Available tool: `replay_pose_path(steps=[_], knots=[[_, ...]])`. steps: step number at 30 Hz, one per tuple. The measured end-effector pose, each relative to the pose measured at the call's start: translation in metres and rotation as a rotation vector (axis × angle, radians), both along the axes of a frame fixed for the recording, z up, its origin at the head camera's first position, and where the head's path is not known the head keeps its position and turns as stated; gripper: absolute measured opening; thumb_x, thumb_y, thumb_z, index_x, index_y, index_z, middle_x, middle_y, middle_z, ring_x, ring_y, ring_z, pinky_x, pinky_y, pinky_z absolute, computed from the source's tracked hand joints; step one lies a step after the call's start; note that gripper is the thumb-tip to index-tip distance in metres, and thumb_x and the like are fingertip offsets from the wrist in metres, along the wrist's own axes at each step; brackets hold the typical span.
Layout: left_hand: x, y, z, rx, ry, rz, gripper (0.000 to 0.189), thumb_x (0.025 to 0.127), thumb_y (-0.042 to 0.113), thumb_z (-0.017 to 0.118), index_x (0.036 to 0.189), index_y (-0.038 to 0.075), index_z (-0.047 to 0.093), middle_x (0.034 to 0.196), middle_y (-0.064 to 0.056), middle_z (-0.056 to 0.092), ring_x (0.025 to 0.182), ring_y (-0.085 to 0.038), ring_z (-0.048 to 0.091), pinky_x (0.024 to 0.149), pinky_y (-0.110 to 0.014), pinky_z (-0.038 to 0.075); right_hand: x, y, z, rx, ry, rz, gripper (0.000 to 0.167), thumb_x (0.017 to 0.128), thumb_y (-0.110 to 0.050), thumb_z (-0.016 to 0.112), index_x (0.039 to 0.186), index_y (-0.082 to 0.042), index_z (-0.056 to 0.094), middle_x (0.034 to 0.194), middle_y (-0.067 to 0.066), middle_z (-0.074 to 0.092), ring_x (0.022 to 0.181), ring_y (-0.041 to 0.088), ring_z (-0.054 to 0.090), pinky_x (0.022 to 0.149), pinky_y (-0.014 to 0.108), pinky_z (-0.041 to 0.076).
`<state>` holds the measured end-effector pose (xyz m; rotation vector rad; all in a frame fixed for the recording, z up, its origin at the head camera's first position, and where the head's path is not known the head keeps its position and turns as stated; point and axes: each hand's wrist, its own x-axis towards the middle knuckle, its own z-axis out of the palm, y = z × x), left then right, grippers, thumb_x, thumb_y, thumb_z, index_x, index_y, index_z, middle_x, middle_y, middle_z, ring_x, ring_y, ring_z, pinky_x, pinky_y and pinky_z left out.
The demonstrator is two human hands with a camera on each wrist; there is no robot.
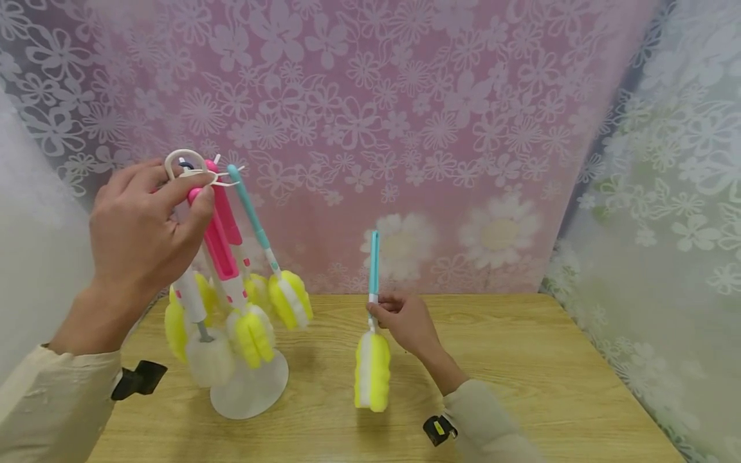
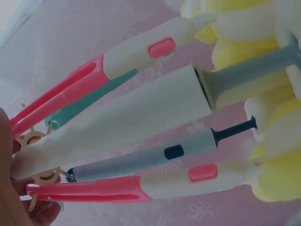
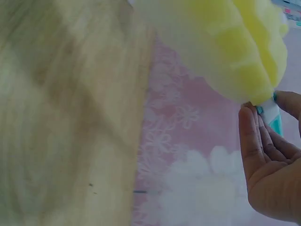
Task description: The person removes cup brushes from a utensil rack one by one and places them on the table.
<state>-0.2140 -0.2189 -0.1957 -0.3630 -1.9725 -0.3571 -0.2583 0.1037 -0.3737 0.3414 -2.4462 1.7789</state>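
Note:
My left hand (image 1: 145, 212) grips the top of a white hanging stand (image 1: 255, 392), just below its ring, with the thumb against a pink handle. From the stand's hooks hang several bottle brushes: pink-handled ones (image 1: 219, 254), a teal-handled one (image 1: 249, 206) with a yellow-and-white sponge head, and, in the left wrist view, a grey-handled one (image 2: 146, 161). My right hand (image 1: 413, 325) pinches another teal-handled bottle brush (image 1: 372, 373) at its white neck, handle up and sponge head down. In the right wrist view the sponge head (image 3: 225, 47) is close to the camera, and the fingers partly hide the handle.
Beneath the hands is a wood-grain table (image 1: 521, 373). Behind it hangs a pink flowered curtain (image 1: 376, 128), and a pale flowered curtain (image 1: 666, 257) runs along the right side. The stand occupies the table's left part.

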Motion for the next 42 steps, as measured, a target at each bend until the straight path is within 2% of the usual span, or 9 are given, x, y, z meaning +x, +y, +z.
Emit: replay_pose_path(steps=[6,10,16,19,25,32,42], knots=[[-0.001,0.001,0.000,-0.003,-0.003,0.000,0.039,0.090,0.033,0.050,0.110,0.008,0.072,0.102,-0.021,0.066,0.112,-0.040,0.052,0.084,-0.062,0.040,-0.001,-0.005,-0.035,0.095,-0.128,0.058,0.034,0.088,-0.026,0.069,0.104,0.004,0.067,0.084,0.007,0.069,0.070,0.019,0.068,0.069,0.038,0.056],[-0.002,0.002,-0.001,-0.005,-0.002,-0.001,0.040,0.090,0.033,0.050,0.111,0.007,0.072,0.103,-0.021,0.066,0.112,-0.040,0.052,0.084,-0.062,0.041,-0.002,-0.008,-0.055,0.083,-0.209,0.089,0.031,0.088,-0.024,0.069,0.099,0.006,0.067,0.081,0.007,0.069,0.069,0.020,0.068,0.066,0.036,0.057],[-0.002,0.003,-0.001,-0.007,-0.018,-0.002,0.039,0.090,0.033,0.050,0.111,0.008,0.072,0.104,-0.021,0.065,0.113,-0.041,0.051,0.084,-0.062,0.040,-0.002,-0.012,-0.076,0.127,-0.256,0.130,0.024,0.088,-0.023,0.068,0.087,0.002,0.068,0.073,0.006,0.067,0.066,0.020,0.067,0.062,0.034,0.057],[-0.002,0.003,-0.001,-0.009,-0.021,-0.002,0.039,0.090,0.033,0.050,0.111,0.008,0.072,0.105,-0.021,0.065,0.113,-0.041,0.051,0.086,-0.062,0.040,0.001,-0.014,-0.079,0.164,-0.254,0.143,0.023,0.088,-0.022,0.068,0.085,0.000,0.069,0.071,0.005,0.066,0.063,0.019,0.066,0.060,0.034,0.057],[-0.001,0.003,0.000,-0.005,0.021,-0.004,0.039,0.090,0.032,0.049,0.108,0.007,0.073,0.101,-0.022,0.065,0.110,-0.042,0.053,0.085,-0.062,0.041,0.005,-0.020,-0.080,0.214,-0.247,0.170,0.021,0.088,-0.022,0.068,0.081,-0.003,0.072,0.069,0.003,0.068,0.059,0.019,0.066,0.057,0.032,0.056],[0.000,0.002,0.000,0.009,-0.008,-0.001,0.039,0.090,0.032,0.050,0.110,0.006,0.072,0.103,-0.023,0.065,0.112,-0.042,0.051,0.087,-0.063,0.040,0.007,-0.027,-0.083,0.274,-0.239,0.168,0.022,0.086,-0.024,0.070,0.073,-0.006,0.071,0.063,0.003,0.066,0.055,0.018,0.065,0.053,0.030,0.053],[0.000,0.000,-0.001,0.003,-0.013,0.011,0.042,0.090,0.032,0.049,0.112,0.005,0.071,0.105,-0.024,0.064,0.113,-0.043,0.051,0.089,-0.062,0.039,0.006,-0.033,-0.084,0.344,-0.219,0.152,0.032,0.087,-0.026,0.068,0.061,-0.007,0.066,0.052,0.001,0.061,0.044,0.009,0.050,0.043,0.022,0.036]])
